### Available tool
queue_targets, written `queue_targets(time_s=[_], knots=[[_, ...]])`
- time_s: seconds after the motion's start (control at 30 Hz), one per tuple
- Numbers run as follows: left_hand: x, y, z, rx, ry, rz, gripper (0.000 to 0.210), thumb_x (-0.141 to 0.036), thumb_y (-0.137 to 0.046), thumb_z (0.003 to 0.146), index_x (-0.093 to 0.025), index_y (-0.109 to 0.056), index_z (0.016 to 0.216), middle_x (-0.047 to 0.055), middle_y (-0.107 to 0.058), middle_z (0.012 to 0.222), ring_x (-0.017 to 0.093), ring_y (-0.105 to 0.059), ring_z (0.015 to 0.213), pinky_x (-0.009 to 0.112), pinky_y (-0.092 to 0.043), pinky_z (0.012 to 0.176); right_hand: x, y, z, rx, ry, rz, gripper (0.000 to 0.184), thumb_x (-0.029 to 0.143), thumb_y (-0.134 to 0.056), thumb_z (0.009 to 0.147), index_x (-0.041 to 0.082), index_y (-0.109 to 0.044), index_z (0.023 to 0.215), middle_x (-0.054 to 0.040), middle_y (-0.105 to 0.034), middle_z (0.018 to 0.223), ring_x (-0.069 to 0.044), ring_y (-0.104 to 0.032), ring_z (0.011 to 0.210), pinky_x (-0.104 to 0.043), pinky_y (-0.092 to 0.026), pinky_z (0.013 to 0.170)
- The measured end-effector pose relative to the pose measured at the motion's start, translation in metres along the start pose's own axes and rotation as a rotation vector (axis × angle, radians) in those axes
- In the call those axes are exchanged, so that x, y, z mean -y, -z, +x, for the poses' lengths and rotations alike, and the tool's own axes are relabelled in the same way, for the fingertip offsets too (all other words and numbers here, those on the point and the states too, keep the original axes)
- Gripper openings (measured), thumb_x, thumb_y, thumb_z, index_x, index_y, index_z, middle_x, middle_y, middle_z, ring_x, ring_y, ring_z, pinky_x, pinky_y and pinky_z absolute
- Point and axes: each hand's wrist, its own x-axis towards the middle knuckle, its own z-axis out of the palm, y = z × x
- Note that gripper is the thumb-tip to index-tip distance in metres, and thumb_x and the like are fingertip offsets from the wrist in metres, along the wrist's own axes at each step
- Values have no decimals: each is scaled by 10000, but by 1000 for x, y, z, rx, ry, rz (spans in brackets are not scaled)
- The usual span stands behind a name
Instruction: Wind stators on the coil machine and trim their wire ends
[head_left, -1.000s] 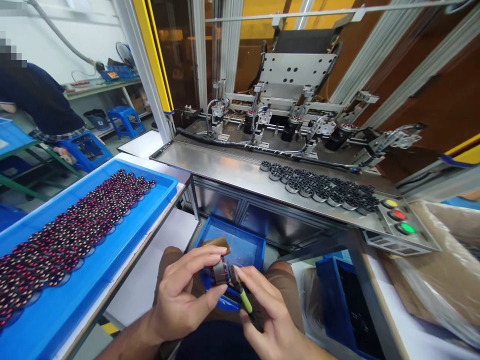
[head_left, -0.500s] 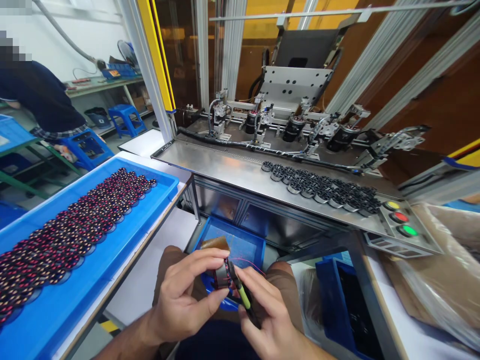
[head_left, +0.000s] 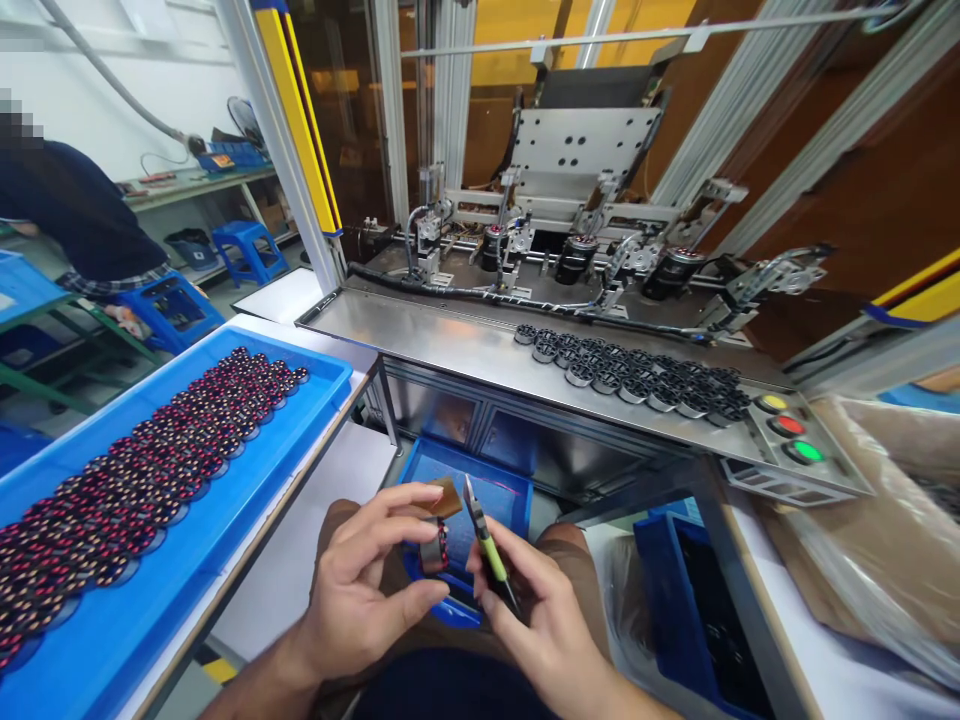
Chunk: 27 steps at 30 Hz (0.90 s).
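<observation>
My left hand (head_left: 375, 575) is curled around a small wire-wound motor stator (head_left: 433, 548), grey on its side with red and black at its face. The thumb is a little apart from its lower edge, and part of the grip is hidden behind the fingers. In my right hand (head_left: 532, 600) is a pair of cutting pliers (head_left: 491, 555) with yellow-green and black handles. Their pointed jaws are up, just right of the stator and apart from it. Below both hands lies a blue bin (head_left: 517, 510), with a brown flat piece (head_left: 444, 497) near its edge.
A long blue tray (head_left: 330, 375) on the left holds rows of stators. Black ring-shaped parts (head_left: 637, 370) stand on the metal ledge ahead, before a machine with fixtures (head_left: 574, 260). Buttons (head_left: 787, 425) and a lined carton (head_left: 862, 500) are on the right. A person (head_left: 82, 210) sits far left.
The pliers have pulled back from the stator and their jaws now point up. My left fingers have spread, and the stator has shifted left. The red wires beside it no longer trail from it.
</observation>
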Motion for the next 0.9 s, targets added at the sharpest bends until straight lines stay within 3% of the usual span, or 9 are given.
queue_targets(time_s=[0.1, 0.27, 0.4, 0.53, 0.73, 0.9], knots=[[3, 4, 1, 37, -95, 25, 418, -111, -745, 798, -253, -647, 1180, 119, -607, 1333, 242, -678, 1105, 381, -592, 950, 0, 4, 1, 9, -70, 22, 515, 142, -566, 838, 205, -582, 1349, -75, -719, 957, -204, -695, 863, -324, -587, 824], [7, 13, 4, -32, -218, 368, 618, -74, -756, 772, -242, -552, 1331, 119, -615, 1293, 241, -651, 1154, 360, -575, 987, 3, 16, -6, 29, -100, -24, 526, 116, -550, 822, 217, -601, 1335, -77, -725, 943, -202, -694, 826, -335, -584, 830], [8, 16, 7, -37, -290, 575, 431, -117, -710, 830, -220, -604, 1234, 105, -617, 1263, 199, -676, 1086, 301, -606, 920, 10, 24, -17, 67, -151, -11, 554, 89, -527, 825, 240, -591, 1354, -73, -727, 942, -189, -696, 788, -306, -585, 807], [10, 19, 10, 0, -402, 757, 334, -58, -653, 854, -159, -619, 1170, 122, -629, 1223, 205, -629, 1182, 305, -568, 996, 16, 23, -22, 124, -148, 60, 636, 60, -536, 787, 284, -570, 1381, -58, -715, 939, -169, -691, 744, -276, -584, 764], [13, 23, 10, 21, -434, 639, 477, 5, -626, 851, -150, -552, 1296, 129, -672, 1185, 232, -615, 1229, 387, -564, 1030, 19, 18, -19, 216, -153, 318, 694, 42, -534, 758, 277, -537, 1411, -86, -694, 1024, -185, -701, 830, -323, -582, 811], [11, 18, 9, -35, -459, 432, 694, 96, -630, 799, -156, -430, 1414, 139, -690, 1205, 191, -651, 1174, 353, -579, 1003, 20, 16, -18, 297, -136, 478, 749, 14, -531, 781, 365, -479, 1441, -74, -666, 1140, -202, -689, 990, -383, -537, 928]])
